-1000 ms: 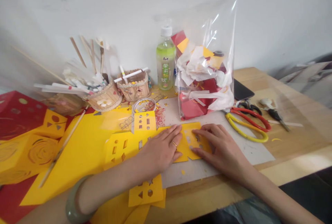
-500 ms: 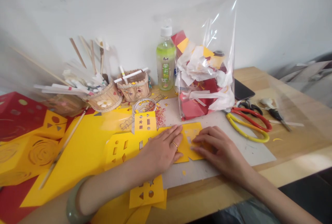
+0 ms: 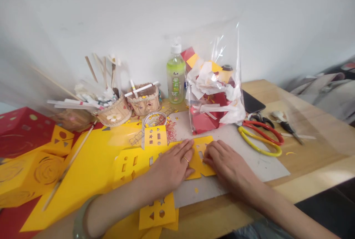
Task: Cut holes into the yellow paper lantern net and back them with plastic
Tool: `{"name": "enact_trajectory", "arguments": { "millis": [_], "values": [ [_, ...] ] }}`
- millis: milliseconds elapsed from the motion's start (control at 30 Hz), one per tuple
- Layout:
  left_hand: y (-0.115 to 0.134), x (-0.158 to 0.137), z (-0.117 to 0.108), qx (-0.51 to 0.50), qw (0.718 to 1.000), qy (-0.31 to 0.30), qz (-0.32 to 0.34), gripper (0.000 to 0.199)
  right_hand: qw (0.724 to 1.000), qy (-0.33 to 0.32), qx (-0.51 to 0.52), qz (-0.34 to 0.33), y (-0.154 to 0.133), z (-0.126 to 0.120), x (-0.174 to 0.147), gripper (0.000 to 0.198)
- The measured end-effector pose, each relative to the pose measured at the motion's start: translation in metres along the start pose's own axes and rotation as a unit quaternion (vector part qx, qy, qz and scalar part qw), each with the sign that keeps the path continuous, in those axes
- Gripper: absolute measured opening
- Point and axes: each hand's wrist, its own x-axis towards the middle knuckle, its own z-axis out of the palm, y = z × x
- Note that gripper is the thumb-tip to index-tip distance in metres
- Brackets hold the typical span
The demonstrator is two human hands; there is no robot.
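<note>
Yellow card (image 3: pixel 197 161) lies under a flat left hand (image 3: pixel 173 165) — right hand (image 3: pixel 231 165) curled over

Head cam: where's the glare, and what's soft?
Head view: white glare streaks on the clear bag; head view: a bright patch on the table, near right edge; head view, outer sides: red box and grey fabric look soft, central yellow card clearer.

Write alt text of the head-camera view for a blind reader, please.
A left hand lies flat on yellow cut-out card, the right hand curled over its right end. Behind stand a drink bottle and a clear bag of paper scraps; red-and-yellow scissors lie to the right.
</note>
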Motion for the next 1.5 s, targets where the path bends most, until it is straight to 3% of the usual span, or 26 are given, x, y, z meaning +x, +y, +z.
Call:
{"name": "enact_trajectory", "arguments": {
  "millis": [67,133,233,300,400,467,533,600,700,767,833,900,967,1033,1167,1300,1500],
  "values": [
    [0.001,0.000,-0.002,-0.018,0.999,-0.023,-0.018,0.052,0.999,0.037,-0.010,0.023,0.015,-0.005,0.000,0.017],
    [0.002,0.000,-0.004,-0.033,0.998,-0.042,-0.032,0.052,0.992,0.080,-0.025,0.093,0.037,-0.020,0.003,0.016],
    [0.002,0.000,-0.006,-0.050,0.997,-0.048,-0.033,0.051,0.945,0.151,-0.019,0.289,0.071,-0.064,0.014,0.012],
    [0.002,0.000,-0.006,-0.064,0.996,-0.048,-0.033,0.051,0.927,0.197,-0.020,0.318,0.086,-0.104,0.030,0.012],
    [0.003,0.002,-0.008,-0.084,0.993,-0.064,-0.049,0.052,0.901,0.309,0.067,0.298,0.090,-0.162,0.069,0.012],
    [0.003,0.002,-0.009,-0.093,0.992,-0.073,-0.054,0.054,0.894,0.386,0.082,0.213,0.086,-0.191,0.104,0.010],
    [0.003,0.002,-0.009,-0.097,0.991,-0.074,-0.050,0.054,0.891,0.421,0.122,0.117,0.082,-0.211,0.142,0.008],
    [0.003,0.001,-0.009,-0.101,0.992,-0.067,-0.045,0.054,0.902,0.408,0.106,0.088,0.081,-0.221,0.177,0.007],
    [0.002,0.000,-0.010,-0.109,0.992,-0.052,-0.037,0.054,0.934,0.317,-0.051,0.154,0.084,-0.226,0.217,0.018],
    [0.002,-0.001,-0.011,-0.116,0.992,-0.047,-0.036,0.054,0.944,0.257,-0.101,0.180,0.089,-0.224,0.235,0.016],
    [0.002,-0.001,-0.012,-0.123,0.991,-0.049,-0.037,0.054,0.956,0.190,-0.119,0.187,0.097,-0.220,0.246,0.011],
    [0.003,-0.001,-0.013,-0.126,0.990,-0.047,-0.034,0.054,0.965,0.080,-0.147,0.201,0.107,-0.218,0.252,0.013],
    [0.003,-0.001,-0.013,-0.127,0.991,-0.038,-0.028,0.054,0.960,-0.034,-0.161,0.228,0.115,-0.217,0.255,0.018],
    [0.002,-0.002,-0.011,-0.125,0.992,-0.022,-0.023,0.054,0.952,-0.091,-0.150,0.252,0.122,-0.217,0.256,0.021],
    [0.000,-0.002,-0.006,-0.118,0.993,0.002,-0.016,0.053,0.948,-0.096,-0.133,0.272,0.129,-0.220,0.255,0.024],
    [-0.001,-0.003,-0.004,-0.115,0.993,0.009,-0.012,0.054,0.928,-0.114,-0.142,0.326,0.137,-0.223,0.255,0.020],
    [-0.001,-0.004,-0.007,-0.110,0.994,0.007,-0.007,0.054,0.913,-0.080,-0.180,0.358,0.139,-0.229,0.257,0.021]
  ]
}}
